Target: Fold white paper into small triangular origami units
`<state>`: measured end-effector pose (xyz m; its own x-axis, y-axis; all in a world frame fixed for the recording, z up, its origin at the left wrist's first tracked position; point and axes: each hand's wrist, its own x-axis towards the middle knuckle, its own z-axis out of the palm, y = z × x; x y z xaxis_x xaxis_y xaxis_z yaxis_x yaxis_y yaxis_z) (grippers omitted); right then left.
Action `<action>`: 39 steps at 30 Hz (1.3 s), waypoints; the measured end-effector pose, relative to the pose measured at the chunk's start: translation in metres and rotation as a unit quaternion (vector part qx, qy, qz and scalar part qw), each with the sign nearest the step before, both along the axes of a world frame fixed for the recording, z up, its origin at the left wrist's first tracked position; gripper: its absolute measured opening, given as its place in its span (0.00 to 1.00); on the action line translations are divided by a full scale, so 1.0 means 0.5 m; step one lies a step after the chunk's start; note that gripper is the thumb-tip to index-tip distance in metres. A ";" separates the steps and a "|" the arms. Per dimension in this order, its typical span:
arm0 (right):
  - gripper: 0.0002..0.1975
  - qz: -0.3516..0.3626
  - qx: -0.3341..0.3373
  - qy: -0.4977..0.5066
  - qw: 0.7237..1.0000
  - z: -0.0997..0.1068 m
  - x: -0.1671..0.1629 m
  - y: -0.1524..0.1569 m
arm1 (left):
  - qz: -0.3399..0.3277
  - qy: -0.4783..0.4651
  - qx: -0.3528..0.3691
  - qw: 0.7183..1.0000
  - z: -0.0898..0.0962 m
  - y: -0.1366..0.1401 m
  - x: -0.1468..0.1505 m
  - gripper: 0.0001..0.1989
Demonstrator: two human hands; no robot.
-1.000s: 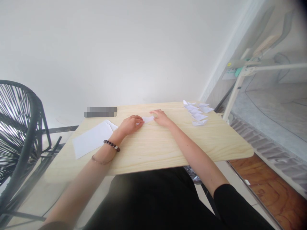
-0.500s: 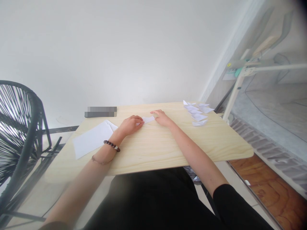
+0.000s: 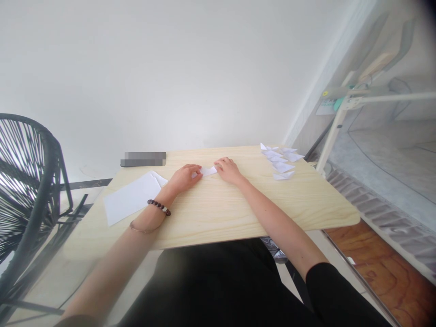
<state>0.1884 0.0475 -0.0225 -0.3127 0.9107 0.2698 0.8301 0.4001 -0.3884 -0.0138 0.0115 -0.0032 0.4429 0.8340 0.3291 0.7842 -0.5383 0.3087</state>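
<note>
A small folded white paper (image 3: 208, 171) lies on the wooden table between my two hands. My left hand (image 3: 185, 177) has its fingers closed on the paper's left end, covering part of it. At the right end, the fingers of my right hand (image 3: 229, 170) pinch the paper's corner. Several folded paper boats (image 3: 283, 167) are grouped at the table's right rear. White paper sheets (image 3: 131, 197) lie flat to the left, close to my left wrist.
The light wooden table (image 3: 211, 213) stands against a white wall. A dark pixelated object (image 3: 143, 160) rests at its left rear edge. To the left is a dark woven chair (image 3: 44, 150). A white metal frame (image 3: 335, 131) rises beyond the right side.
My right hand's extended index finger has drawn in, and its fingers now close on the paper's right end. The paper and my left hand have shifted slightly left.
</note>
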 end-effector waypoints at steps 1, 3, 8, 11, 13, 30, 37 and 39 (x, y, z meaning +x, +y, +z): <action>0.15 0.000 0.006 -0.005 1.000 0.001 -0.001 -0.004 | 0.008 -0.004 -0.004 1.000 -0.002 0.001 -0.001 0.12; 0.16 -0.001 0.015 -0.013 1.000 0.002 -0.002 -0.011 | 0.022 -0.005 -0.013 1.000 -0.006 0.003 -0.003 0.12; 0.15 0.009 0.027 -0.006 1.000 0.002 -0.004 -0.010 | 0.027 0.021 -0.019 0.999 -0.014 0.008 -0.006 0.20; 0.17 0.011 0.030 0.005 0.999 0.003 -0.005 -0.008 | -0.001 0.035 0.000 0.999 -0.021 0.013 -0.008 0.23; 0.18 0.013 0.031 0.018 0.999 0.003 -0.005 -0.008 | -0.018 0.043 0.009 0.999 -0.025 0.017 -0.010 0.23; 0.12 0.031 0.036 0.038 0.998 0.000 -0.001 -0.009 | 0.019 0.034 0.049 0.998 0.002 -0.001 0.003 0.21; 0.13 0.031 0.043 0.041 0.998 -0.003 0.000 -0.008 | 0.021 0.029 0.036 0.999 0.008 -0.004 0.005 0.16; 0.12 0.033 0.041 0.042 0.998 -0.003 0.000 -0.007 | 0.003 0.011 0.028 1.000 0.008 -0.005 0.005 0.15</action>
<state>0.1884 0.0439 -0.0241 -0.3446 0.8623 0.3711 0.7664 0.4867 -0.4192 -0.0113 0.0088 0.0007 0.4455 0.8176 0.3647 0.7939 -0.5491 0.2612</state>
